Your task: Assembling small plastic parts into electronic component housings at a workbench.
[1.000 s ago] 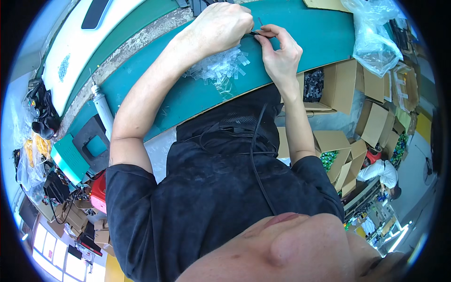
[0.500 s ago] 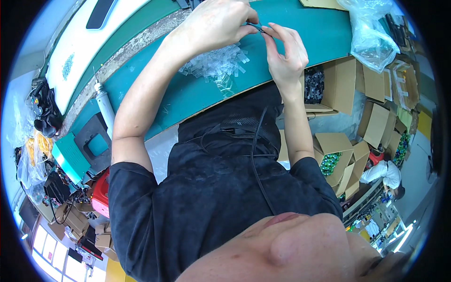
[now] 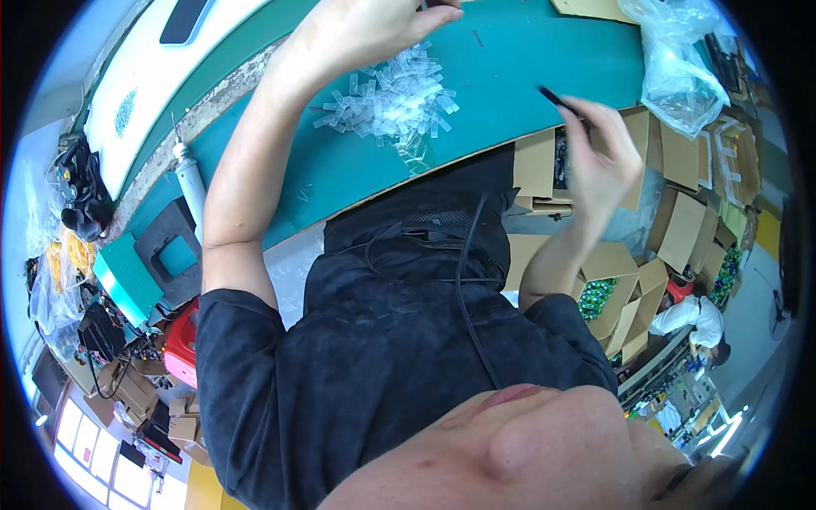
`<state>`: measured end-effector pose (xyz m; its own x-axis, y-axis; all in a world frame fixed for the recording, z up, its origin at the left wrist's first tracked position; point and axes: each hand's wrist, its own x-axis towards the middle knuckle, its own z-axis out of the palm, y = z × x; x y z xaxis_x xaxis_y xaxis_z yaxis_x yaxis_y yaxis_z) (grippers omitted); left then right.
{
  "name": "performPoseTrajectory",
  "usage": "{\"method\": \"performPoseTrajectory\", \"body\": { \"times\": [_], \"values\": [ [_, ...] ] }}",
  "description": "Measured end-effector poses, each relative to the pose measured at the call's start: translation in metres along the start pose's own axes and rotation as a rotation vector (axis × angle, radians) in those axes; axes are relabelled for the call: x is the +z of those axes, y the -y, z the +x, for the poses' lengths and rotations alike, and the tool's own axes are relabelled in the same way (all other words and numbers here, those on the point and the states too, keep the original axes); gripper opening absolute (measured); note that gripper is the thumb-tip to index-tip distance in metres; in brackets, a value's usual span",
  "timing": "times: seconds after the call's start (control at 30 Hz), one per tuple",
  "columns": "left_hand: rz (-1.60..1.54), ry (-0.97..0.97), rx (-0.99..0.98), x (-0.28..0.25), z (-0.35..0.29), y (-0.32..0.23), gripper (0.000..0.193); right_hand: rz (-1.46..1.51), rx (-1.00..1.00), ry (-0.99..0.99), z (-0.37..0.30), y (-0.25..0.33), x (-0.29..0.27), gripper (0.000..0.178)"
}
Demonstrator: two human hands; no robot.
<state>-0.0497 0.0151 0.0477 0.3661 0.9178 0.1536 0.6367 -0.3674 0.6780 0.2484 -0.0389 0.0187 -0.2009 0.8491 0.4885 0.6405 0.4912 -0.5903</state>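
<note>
My right hand is above the cardboard boxes at the table's edge, pinching a slim black strip-shaped part between thumb and fingers. Over the far side of the green table is my left hand, its fingers cut off by the upper picture edge. Its thumb lies against the fingers with a dark bit just showing there, too little to name. Just below that hand lies a heap of small clear plastic pieces.
An open cardboard box with black parts sits behind my right hand. Clear plastic bags hang at the right. On the left are a pen-shaped grey tool with a thin tip, a dark stand and a phone.
My hands were together over the table on a dark part. My right hand has moved right and nearer me with the black strip, while my left has shifted slightly left and away.
</note>
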Motion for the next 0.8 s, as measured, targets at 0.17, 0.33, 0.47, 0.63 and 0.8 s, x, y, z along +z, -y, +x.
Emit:
{"method": "performPoseTrajectory", "body": {
  "times": [0.17,0.33,0.47,0.63,0.8],
  "values": [
    [0.280,0.066,-0.020,0.017,-0.007,0.031,0.017,-0.412,0.411,0.106,-0.037,-0.065,-0.074,0.012],
    [0.376,0.105,0.010,0.036,-0.005,0.034,0.018,-0.882,0.448,0.122,-0.065,-0.141,-0.094,0.017],
    [0.430,0.094,-0.022,0.054,-0.005,0.047,0.021,-0.283,0.538,-0.012,-0.034,-0.110,-0.073,0.017],
    [0.347,0.135,-0.028,0.056,-0.005,0.045,0.020,0.074,0.190,0.101,0.041,-0.046,0.021,0.015],
    [0.362,0.159,-0.021,0.054,-0.007,0.041,0.018,-0.029,-0.243,0.153,0.098,-0.011,0.124,0.016]
  ]
}}
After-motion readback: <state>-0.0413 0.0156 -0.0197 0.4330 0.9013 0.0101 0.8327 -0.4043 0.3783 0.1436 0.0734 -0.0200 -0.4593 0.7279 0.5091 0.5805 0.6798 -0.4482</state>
